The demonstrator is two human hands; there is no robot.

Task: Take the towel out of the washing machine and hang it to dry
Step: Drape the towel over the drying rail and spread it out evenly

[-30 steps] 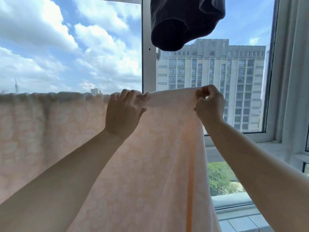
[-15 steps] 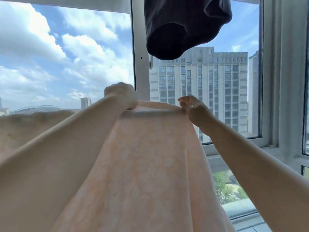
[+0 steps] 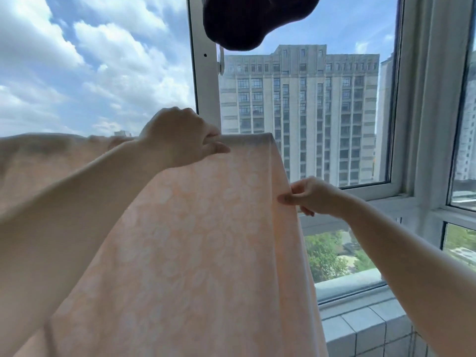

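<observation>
Where the pale peach floral-patterned towel (image 3: 206, 228) drapes before the white-framed window (image 3: 206, 73), left hand (image 3: 180, 136) pinching its top fold, right hand (image 3: 311, 195) pinching its right edge lower down.

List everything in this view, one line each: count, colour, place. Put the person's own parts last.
peach floral-patterned towel: one, pale orange and white, draped over a hidden line, centre and left.
dark hanging garment: one, near black, top centre above the towel.
white window frame: one, white, behind the towel.
grey high-rise building: one, grey, outside, centre right.
grey tiled ledge: one, pale grey, lower right.
left hand: one, gripping the towel's top fold.
right hand: one, pinching the towel's right edge lower down.
</observation>
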